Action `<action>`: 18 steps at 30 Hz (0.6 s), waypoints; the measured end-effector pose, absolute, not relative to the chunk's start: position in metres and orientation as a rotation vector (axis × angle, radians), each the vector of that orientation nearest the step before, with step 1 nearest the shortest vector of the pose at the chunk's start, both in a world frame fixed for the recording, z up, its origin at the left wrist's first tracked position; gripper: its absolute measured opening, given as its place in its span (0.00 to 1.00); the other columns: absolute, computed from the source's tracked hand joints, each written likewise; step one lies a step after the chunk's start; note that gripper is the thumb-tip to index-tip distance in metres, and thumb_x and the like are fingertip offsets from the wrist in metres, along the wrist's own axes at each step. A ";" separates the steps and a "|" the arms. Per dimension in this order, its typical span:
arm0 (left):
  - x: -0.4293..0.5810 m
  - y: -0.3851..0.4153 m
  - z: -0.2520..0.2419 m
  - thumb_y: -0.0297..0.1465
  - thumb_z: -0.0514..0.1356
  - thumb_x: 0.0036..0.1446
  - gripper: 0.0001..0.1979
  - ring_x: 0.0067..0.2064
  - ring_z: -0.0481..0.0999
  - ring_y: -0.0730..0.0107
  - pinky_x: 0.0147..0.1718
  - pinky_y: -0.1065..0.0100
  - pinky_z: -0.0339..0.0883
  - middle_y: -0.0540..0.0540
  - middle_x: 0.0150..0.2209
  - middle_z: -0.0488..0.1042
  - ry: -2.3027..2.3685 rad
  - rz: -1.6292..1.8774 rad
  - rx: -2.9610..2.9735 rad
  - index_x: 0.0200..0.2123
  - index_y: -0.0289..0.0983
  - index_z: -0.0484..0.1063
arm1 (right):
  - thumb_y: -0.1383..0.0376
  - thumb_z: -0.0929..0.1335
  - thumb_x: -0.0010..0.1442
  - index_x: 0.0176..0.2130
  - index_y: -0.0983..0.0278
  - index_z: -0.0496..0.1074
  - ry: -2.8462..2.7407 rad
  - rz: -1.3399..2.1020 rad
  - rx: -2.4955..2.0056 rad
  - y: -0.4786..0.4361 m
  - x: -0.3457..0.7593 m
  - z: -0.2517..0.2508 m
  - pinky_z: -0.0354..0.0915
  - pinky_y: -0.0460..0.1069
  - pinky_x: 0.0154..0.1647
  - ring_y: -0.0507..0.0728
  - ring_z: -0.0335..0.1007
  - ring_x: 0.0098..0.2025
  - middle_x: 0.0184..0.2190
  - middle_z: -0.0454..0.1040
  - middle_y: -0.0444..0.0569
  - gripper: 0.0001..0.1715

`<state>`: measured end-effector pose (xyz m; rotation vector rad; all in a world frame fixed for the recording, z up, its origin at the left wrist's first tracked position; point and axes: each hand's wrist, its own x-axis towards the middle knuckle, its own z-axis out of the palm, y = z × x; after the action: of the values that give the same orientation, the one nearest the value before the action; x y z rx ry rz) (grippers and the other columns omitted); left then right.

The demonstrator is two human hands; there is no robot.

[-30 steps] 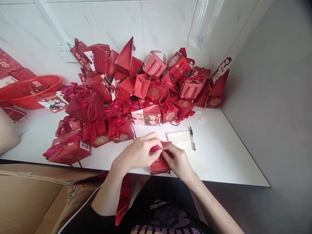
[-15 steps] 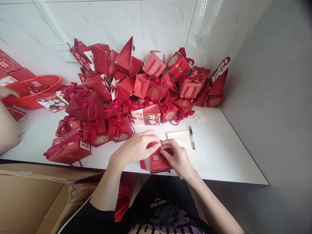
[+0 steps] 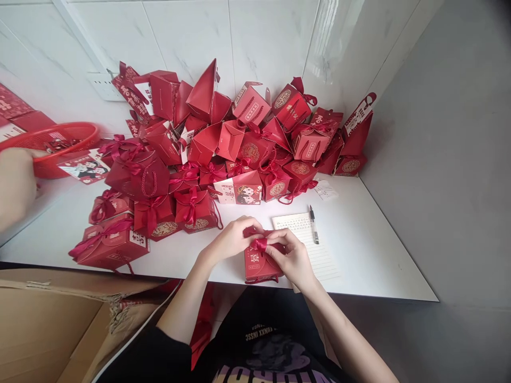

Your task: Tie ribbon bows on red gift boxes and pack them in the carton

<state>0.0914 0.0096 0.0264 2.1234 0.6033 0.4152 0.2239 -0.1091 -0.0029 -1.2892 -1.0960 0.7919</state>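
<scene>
A person's left hand (image 3: 232, 242) and right hand (image 3: 294, 259) meet over a small red box (image 3: 256, 264) at the near edge of a white table (image 3: 371, 250), the fingers of both curled in and pinching a red ribbon (image 3: 260, 244) on top of the box. Just right of the box lies a lined notepad (image 3: 317, 250) with a pen (image 3: 313, 224) on its far corner, while a pile of red boxes (image 3: 223, 149) fills the far side against the tiled wall. At the far left another person's arm (image 3: 14, 186) reaches towards a red basket (image 3: 59, 141), and a cardboard carton (image 3: 51, 319) sits open at the near left.
</scene>
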 end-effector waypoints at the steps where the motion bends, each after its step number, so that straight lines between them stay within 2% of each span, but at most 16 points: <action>1: 0.089 0.007 0.024 0.28 0.57 0.54 0.03 0.40 0.72 0.68 0.40 0.67 0.65 0.49 0.34 0.73 0.596 0.453 2.150 0.32 0.38 0.71 | 0.61 0.69 0.56 0.35 0.61 0.66 -1.098 0.779 -1.288 -0.109 0.224 -0.002 0.70 0.53 0.44 0.56 0.76 0.39 0.33 0.78 0.48 0.09; 7: 0.075 -0.018 0.022 0.27 0.56 0.56 0.05 0.44 0.71 0.64 0.45 0.62 0.64 0.46 0.32 0.74 0.612 0.792 2.280 0.30 0.37 0.71 | 0.64 0.67 0.55 0.33 0.62 0.68 -1.126 0.651 -1.336 -0.107 0.224 -0.001 0.70 0.51 0.41 0.55 0.74 0.37 0.32 0.75 0.48 0.04; 11: 0.073 -0.040 0.024 0.29 0.58 0.54 0.03 0.45 0.73 0.62 0.49 0.56 0.59 0.45 0.37 0.75 0.742 0.782 2.335 0.34 0.38 0.71 | 0.66 0.67 0.56 0.33 0.61 0.68 -1.156 0.594 -1.354 -0.108 0.222 -0.003 0.69 0.51 0.41 0.55 0.72 0.37 0.33 0.73 0.47 0.02; 15: 0.082 -0.054 0.019 0.31 0.58 0.56 0.03 0.41 0.76 0.63 0.54 0.48 0.51 0.47 0.36 0.77 0.966 0.900 2.248 0.33 0.38 0.69 | 0.67 0.67 0.56 0.33 0.61 0.69 -1.201 0.520 -1.392 -0.108 0.221 -0.003 0.68 0.51 0.39 0.55 0.71 0.36 0.32 0.73 0.47 0.01; 18: 0.090 -0.057 0.012 0.32 0.56 0.57 0.05 0.40 0.77 0.63 0.55 0.46 0.50 0.47 0.34 0.78 1.032 0.968 2.119 0.30 0.38 0.68 | 0.66 0.66 0.57 0.33 0.61 0.69 -1.211 0.492 -1.427 -0.109 0.221 -0.002 0.68 0.50 0.37 0.55 0.70 0.35 0.32 0.73 0.47 0.01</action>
<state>0.0904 -0.0566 0.0121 2.1190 1.0318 0.9685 0.2208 -0.1085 -0.0022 -1.4273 -1.2112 0.4915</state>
